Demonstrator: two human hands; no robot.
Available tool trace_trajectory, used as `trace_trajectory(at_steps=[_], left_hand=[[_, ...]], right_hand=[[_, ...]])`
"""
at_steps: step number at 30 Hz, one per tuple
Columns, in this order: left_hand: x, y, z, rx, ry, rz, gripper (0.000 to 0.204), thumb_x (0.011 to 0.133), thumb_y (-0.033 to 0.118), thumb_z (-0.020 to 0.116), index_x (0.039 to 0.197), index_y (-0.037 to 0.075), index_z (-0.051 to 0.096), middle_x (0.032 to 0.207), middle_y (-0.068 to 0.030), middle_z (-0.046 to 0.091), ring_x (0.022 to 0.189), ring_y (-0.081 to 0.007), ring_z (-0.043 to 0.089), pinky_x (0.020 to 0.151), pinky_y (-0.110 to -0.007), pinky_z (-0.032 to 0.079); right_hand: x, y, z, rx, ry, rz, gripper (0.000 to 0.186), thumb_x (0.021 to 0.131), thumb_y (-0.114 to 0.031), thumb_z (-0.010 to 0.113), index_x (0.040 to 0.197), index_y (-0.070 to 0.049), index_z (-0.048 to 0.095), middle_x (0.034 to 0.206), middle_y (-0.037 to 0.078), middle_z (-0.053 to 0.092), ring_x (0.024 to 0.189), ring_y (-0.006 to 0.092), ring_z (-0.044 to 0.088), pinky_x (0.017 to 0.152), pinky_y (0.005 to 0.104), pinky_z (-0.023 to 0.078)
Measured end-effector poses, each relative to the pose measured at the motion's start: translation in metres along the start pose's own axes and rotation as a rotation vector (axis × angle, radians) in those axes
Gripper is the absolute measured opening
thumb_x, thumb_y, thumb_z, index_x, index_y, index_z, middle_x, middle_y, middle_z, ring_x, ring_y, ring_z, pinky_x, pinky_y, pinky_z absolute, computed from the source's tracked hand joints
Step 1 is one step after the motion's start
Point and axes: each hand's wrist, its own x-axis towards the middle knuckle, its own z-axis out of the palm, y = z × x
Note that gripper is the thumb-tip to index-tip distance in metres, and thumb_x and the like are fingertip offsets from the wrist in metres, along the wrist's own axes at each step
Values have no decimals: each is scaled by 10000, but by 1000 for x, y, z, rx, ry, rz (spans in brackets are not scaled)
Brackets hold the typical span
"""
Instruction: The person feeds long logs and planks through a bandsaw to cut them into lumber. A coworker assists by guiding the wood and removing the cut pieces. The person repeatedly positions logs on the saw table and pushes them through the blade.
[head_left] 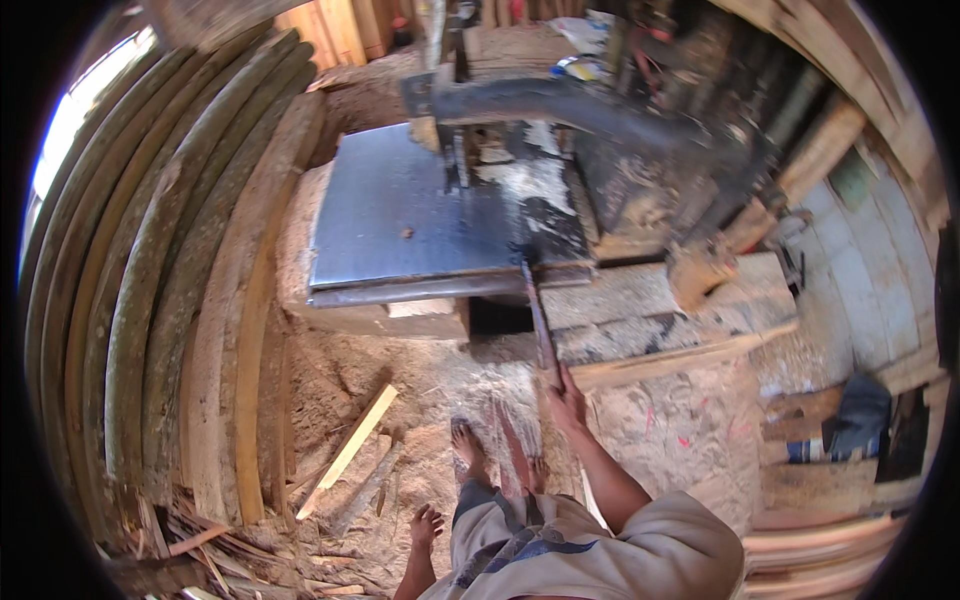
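My right hand is closed round the lower end of a long stick with a dark, tufted-looking end, perhaps a brush. Its far end rests over the front right part of a shiny metal saw table, where dark smears make the tip hard to pick out. Behind it, a narrow upright blade guide comes down to the table top. A small brown chip lies on the bare metal. Low on my left side hangs my left hand, empty, its fingers loosely bent and apart.
Long round poles and a thick squared beam line the left side. A pale offcut lies in the sawdust by my bare feet. Right of the table runs a heavy timber; a dark machine arm spans the back.
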Motion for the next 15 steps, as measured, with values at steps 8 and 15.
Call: trace_trajectory(at_steps=[8,15], left_hand=[[29,-37,57,263,-271,262,538,904,304,634,1321,16,456,958,-92,655,795,-141,598,649,-252,469],[4,12,55,202,-187,189,528,912,330,604,1343,71,443,991,-117,659,716,-155,622,573,-290,471]], right_hand=[[-60,54,-222,-308,472,256,718,837,-290,583,1477,-179,275,1056,241,644,924,420,632,804,488,488],[27,72,-315,-510,466,203,615,767,-250,584,1368,-249,450,1051,174,662,932,392,633,799,478,495]])
